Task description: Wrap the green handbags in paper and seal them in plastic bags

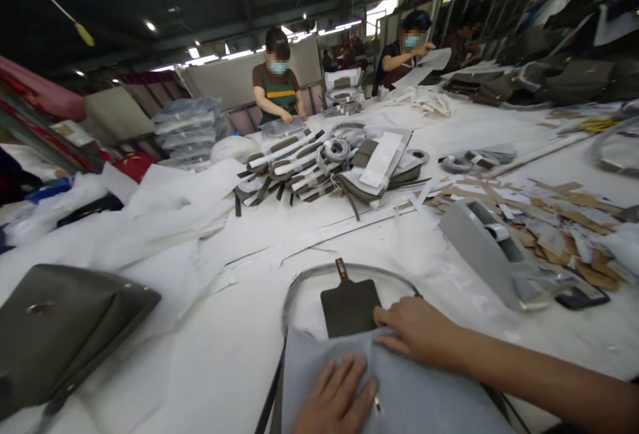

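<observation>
In the head view a handbag lies at the front of the table, mostly hidden by a light grey sheet (pixel 414 387). Its wrapped handle (pixel 294 284) curves out at the top. Within that curve lies a dark olive flap (pixel 349 307) with a brass-coloured clasp (pixel 341 269). My left hand (pixel 339 397) rests flat on the sheet, fingers stretched out, beside a small metal piece (pixel 377 404). At the sheet's top edge, right of the flap, my right hand (pixel 424 331) is closed, with the edge between thumb and forefinger.
An olive bag (pixel 74 334) lies at the left. A grey tape dispenser (pixel 484 247) stands at the right, near brown and white scraps (pixel 564 221). Wrapped straps and bag parts (pixel 319 161) are heaped mid-table. Co-workers (pixel 277 81) work across the table.
</observation>
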`<action>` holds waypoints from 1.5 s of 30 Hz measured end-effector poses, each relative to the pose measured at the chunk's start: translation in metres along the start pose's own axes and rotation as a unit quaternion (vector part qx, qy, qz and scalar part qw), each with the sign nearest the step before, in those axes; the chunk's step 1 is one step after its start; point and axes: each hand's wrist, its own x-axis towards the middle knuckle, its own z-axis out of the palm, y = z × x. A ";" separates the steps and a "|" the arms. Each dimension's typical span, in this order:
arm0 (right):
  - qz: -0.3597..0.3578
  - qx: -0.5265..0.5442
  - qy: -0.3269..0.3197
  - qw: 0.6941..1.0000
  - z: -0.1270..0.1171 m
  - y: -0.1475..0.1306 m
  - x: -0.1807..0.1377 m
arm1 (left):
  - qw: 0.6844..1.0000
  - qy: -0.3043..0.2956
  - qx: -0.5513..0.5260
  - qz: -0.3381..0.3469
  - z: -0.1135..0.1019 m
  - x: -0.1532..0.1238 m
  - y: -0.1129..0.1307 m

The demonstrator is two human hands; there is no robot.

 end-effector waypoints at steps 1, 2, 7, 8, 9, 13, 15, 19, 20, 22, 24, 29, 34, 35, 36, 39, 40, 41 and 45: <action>0.000 0.020 0.000 1.000 -0.006 -0.001 0.001 | 1.000 -0.016 -0.014 -0.004 -0.006 0.002 0.000; 0.001 0.043 0.010 0.999 -0.012 -0.001 0.004 | 0.998 -0.039 -0.036 -0.020 -0.014 0.004 0.002; 0.047 0.190 0.172 0.965 -0.033 -0.008 0.045 | 0.973 -0.115 -0.157 -0.124 -0.046 0.012 0.015; 0.068 0.229 0.185 0.953 -0.034 -0.010 0.056 | 0.970 -0.116 -0.169 -0.128 -0.048 0.012 0.016; 0.088 0.269 0.185 0.941 -0.035 -0.013 0.066 | 0.969 -0.116 -0.176 -0.129 -0.048 0.013 0.017; 0.106 0.336 0.179 0.919 -0.038 -0.025 0.074 | 0.970 -0.111 -0.178 -0.126 -0.047 0.012 0.018; 0.077 0.355 0.196 0.911 -0.041 -0.034 0.055 | 0.971 -0.102 -0.176 -0.123 -0.047 0.011 0.018; -0.071 0.344 0.201 0.915 -0.031 -0.053 -0.005 | 0.979 -0.061 -0.164 -0.106 -0.047 0.010 0.018; -0.104 0.325 0.187 0.921 -0.025 -0.056 -0.019 | 0.981 -0.046 -0.160 -0.102 -0.047 0.010 0.018; -0.144 0.285 0.153 0.935 -0.010 -0.060 -0.040 | 0.983 -0.019 -0.153 -0.099 -0.046 0.009 0.019; -0.162 0.265 0.135 0.941 0.006 -0.059 -0.051 | 0.984 0.000 -0.148 -0.103 -0.044 0.006 0.022; -0.156 0.266 0.148 0.940 0.031 -0.051 -0.053 | 0.985 0.058 -0.119 -0.112 -0.039 -0.005 0.032; -0.154 0.236 0.148 0.948 0.040 -0.048 -0.051 | 0.990 0.086 -0.099 -0.057 -0.040 -0.009 0.041; -0.155 0.233 0.144 0.949 0.041 -0.048 -0.051 | 0.991 0.085 -0.101 -0.035 -0.039 -0.008 0.042; -0.156 0.232 0.141 0.950 0.041 -0.047 -0.051 | 0.991 0.084 -0.104 -0.016 -0.039 -0.007 0.043; -0.171 0.234 0.130 0.948 0.037 -0.048 -0.048 | 0.990 0.079 -0.117 0.010 -0.039 -0.005 0.045; -0.179 0.228 0.124 0.949 0.033 -0.049 -0.047 | 0.989 0.074 -0.126 0.006 -0.039 -0.005 0.046; -0.187 0.218 0.118 0.951 0.029 -0.050 -0.045 | 0.988 0.068 -0.137 -0.001 -0.040 -0.004 0.047; -0.205 0.161 0.105 0.960 0.015 -0.055 -0.036 | 0.983 0.038 -0.176 -0.035 -0.043 -0.003 0.052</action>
